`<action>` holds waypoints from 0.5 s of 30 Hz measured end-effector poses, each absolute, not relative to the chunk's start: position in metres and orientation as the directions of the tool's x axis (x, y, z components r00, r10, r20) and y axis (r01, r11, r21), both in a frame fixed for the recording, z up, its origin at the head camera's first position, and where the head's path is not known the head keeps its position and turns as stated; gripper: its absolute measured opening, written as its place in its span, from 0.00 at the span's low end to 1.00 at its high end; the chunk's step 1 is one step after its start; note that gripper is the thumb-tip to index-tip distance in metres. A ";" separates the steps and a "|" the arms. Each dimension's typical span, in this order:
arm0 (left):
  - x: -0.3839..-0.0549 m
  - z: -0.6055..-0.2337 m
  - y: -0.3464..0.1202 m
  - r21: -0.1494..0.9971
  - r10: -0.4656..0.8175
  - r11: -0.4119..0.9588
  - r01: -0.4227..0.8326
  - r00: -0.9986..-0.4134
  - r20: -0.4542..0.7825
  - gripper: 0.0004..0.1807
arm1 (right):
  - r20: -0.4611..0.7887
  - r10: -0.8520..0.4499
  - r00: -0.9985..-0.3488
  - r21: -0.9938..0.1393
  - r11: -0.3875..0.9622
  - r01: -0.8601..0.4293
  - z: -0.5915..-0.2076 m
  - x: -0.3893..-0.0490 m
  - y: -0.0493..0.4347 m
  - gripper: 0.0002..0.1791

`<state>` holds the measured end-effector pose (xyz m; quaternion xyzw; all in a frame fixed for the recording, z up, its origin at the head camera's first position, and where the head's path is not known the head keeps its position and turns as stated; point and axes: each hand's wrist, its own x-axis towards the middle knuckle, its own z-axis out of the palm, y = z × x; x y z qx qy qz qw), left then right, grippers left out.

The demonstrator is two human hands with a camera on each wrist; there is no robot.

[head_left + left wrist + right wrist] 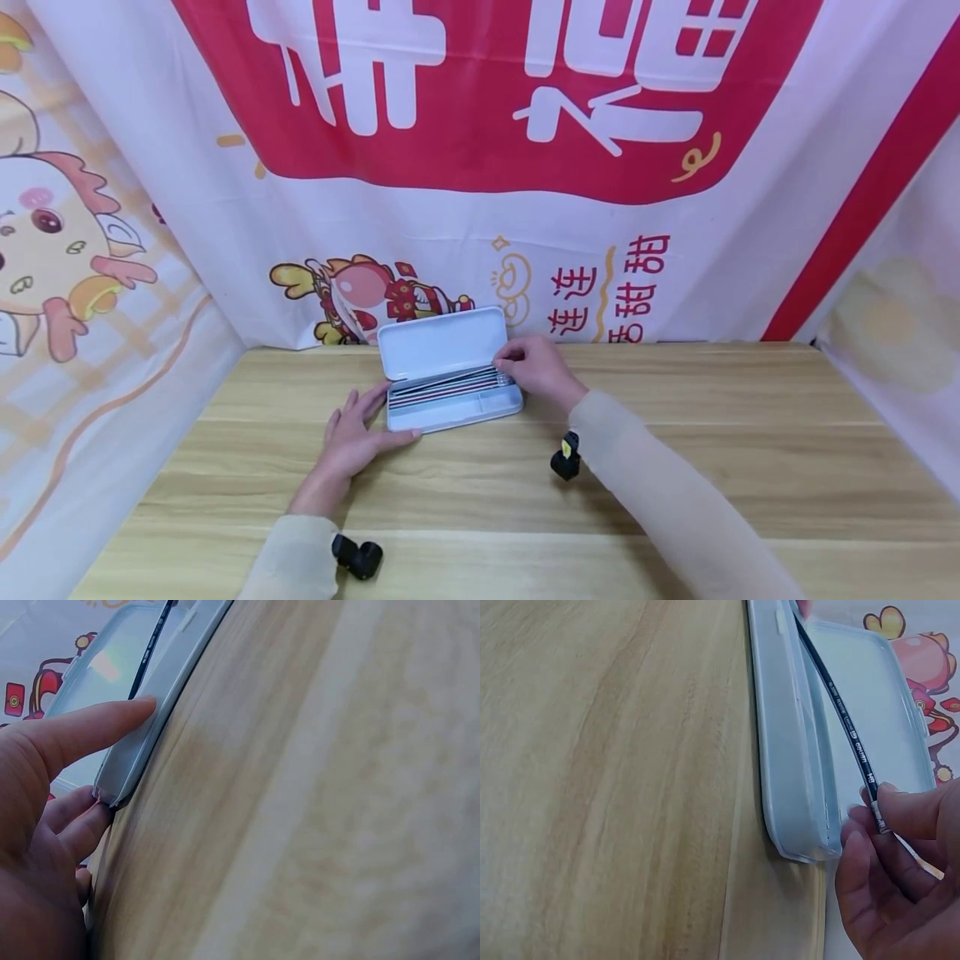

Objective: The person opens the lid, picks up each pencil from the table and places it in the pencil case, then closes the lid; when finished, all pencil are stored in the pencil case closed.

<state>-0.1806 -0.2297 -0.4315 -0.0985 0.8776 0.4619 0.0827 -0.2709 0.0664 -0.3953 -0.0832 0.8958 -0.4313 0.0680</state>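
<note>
A pale blue pencil case (pixel 442 418) lies on the table with its lid (pixel 444 340) raised at the back. Several pencils (pixel 442 392) lie side by side in its rear compartment. At the case's left end my left hand (pixel 352 437) holds the corner, the thumb (pixel 112 724) along the front side and the other fingers round the end. Between thumb and fingers, my right hand (pixel 542 372) pinches the silver-banded end of a dark pencil (pixel 847 724). In the right wrist view that pencil slants above the case's right end, and its far end is partly hidden.
The wooden table (pixel 480 500) reaches back to a printed cloth (pixel 465 225) hanging just behind the raised lid. More cloth hangs at both sides. A black device (pixel 566 456) is on the right wrist, another (pixel 357 557) on the left.
</note>
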 end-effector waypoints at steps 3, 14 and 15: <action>-0.181 -0.432 -0.230 0.795 -0.095 0.554 -0.245 -0.968 -0.233 0.59 | -0.024 -0.210 -0.978 -0.780 0.615 -0.113 -0.398 -0.273 0.063 0.06; -0.181 -0.430 -0.229 0.800 -0.091 0.545 -0.252 -0.966 -0.242 0.59 | 0.018 -0.224 -0.974 -0.729 0.664 -0.166 -0.406 -0.278 0.057 0.04; -0.181 -0.430 -0.229 0.799 -0.089 0.546 -0.251 -0.966 -0.242 0.60 | 0.017 -0.223 -0.975 -0.725 0.669 -0.165 -0.407 -0.278 0.058 0.04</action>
